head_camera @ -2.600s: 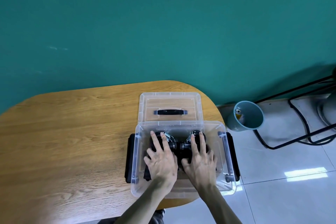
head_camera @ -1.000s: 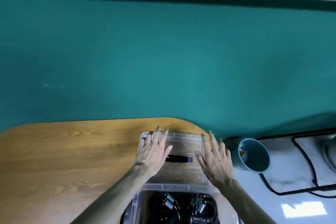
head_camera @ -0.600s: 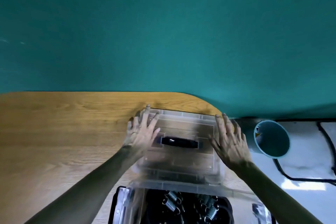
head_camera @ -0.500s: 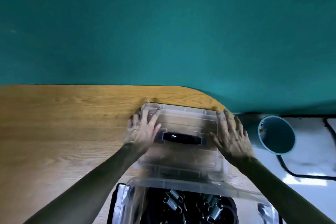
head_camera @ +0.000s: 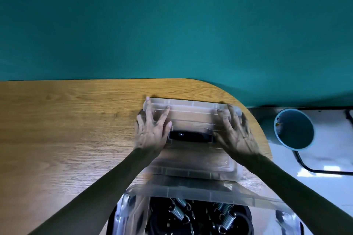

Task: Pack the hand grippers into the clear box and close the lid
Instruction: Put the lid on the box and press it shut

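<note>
The clear lid with a black handle sits on the table behind the clear box. My left hand grips the lid's left end, fingers curled over its far edge. My right hand grips the right end the same way. The lid's far edge looks raised off the wood. Inside the open box, at the bottom of the view, lie black hand grippers with steel springs. The box's near part is cut off by the frame.
The wooden table has a rounded right end and stands against a teal wall. A grey-blue bin stands on the tiled floor to the right, beside black cables.
My hands left the hand grippers in the box and reached back to the lid. Their fingers have since slid to its far edge and taken hold, and that edge has lifted.
</note>
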A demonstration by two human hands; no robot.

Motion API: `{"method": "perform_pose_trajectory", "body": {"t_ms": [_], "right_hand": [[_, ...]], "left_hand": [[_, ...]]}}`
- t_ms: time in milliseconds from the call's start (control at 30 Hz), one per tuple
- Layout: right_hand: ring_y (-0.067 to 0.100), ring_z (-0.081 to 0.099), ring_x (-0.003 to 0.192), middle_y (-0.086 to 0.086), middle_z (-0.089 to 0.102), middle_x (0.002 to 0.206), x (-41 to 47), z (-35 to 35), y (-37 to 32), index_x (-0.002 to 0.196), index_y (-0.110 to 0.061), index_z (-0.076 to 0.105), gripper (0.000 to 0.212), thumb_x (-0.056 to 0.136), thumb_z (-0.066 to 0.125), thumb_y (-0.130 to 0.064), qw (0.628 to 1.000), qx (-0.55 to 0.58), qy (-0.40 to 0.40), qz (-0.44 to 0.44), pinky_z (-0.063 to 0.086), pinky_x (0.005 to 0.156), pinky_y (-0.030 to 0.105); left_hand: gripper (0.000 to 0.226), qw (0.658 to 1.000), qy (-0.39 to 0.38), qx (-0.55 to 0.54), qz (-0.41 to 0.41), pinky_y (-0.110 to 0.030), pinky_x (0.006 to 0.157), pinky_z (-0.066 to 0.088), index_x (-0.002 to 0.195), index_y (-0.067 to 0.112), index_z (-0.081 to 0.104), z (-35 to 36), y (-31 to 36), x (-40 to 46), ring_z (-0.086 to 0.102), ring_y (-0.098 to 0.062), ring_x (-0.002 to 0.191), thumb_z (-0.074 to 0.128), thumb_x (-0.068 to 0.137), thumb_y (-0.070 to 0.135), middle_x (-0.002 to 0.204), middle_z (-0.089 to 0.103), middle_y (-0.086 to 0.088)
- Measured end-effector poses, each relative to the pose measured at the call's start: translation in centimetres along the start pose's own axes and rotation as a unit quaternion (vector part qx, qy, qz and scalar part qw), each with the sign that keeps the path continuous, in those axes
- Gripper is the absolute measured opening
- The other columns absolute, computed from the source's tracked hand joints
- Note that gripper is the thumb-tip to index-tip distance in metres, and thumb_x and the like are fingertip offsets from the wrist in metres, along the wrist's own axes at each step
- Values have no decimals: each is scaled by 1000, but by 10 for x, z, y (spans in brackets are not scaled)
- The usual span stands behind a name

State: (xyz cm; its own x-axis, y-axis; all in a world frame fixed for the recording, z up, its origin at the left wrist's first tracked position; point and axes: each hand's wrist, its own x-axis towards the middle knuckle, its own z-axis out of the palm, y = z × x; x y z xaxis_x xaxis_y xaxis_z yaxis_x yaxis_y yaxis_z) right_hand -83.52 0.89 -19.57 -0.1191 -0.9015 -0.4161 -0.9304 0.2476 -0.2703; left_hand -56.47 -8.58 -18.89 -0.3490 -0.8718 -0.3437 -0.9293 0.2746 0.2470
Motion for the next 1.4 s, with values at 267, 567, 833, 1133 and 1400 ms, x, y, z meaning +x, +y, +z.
{"method": "perform_pose_trajectory", "body": {"t_ms": [267, 567, 833, 1133, 1400], "right_hand": [[27, 3, 155, 7, -3, 169, -2, -1, 0, 158, -24, 25, 68, 99, 38, -56, 994, 6, 99, -36, 6, 122, 59], [30, 27, 150, 11, 5, 169, 1, -8, -1, 156, -25, 33, 68, 97, 49, -53, 982, 1, 178, -58, 9, 118, 64], [33, 19, 152, 11, 5, 169, 11, -22, -14, 156, -27, 34, 63, 98, 45, -52, 974, -23, 222, -25, 11, 118, 63], [57, 29, 135, 5, 16, 168, 13, -71, -34, 149, -31, 45, 59, 95, 48, -54, 954, -18, 299, 11, 28, 106, 62], [56, 26, 133, 2, 22, 166, -11, -107, -56, 146, -33, 49, 58, 93, 51, -56, 941, -1, 340, 10, 35, 96, 63]], "left_hand": [[63, 998, 44, -49, -6, -49, 92, 41, 152, 54, 12, 1, 7, 5, 30, -33, 109, 32, 94, 70, 163, -25, -11], [73, 998, 52, -38, 12, -55, 102, 34, 155, 47, 9, -3, 18, 11, 20, -47, 134, 33, 92, 74, 160, -34, -8], [73, 995, 101, 3, -18, -45, 85, 45, 155, 48, 6, -29, 29, 18, 38, -38, 109, 28, 91, 76, 164, -26, -3], [73, 984, 177, 1, -17, -49, 86, 45, 153, 49, 16, -78, 44, 22, 36, -44, 119, 33, 89, 79, 166, -16, -2], [73, 978, 206, -7, -19, -53, 94, 39, 153, 49, 18, -119, 53, -4, 26, -49, 130, 36, 89, 79, 166, -16, -1]]}}
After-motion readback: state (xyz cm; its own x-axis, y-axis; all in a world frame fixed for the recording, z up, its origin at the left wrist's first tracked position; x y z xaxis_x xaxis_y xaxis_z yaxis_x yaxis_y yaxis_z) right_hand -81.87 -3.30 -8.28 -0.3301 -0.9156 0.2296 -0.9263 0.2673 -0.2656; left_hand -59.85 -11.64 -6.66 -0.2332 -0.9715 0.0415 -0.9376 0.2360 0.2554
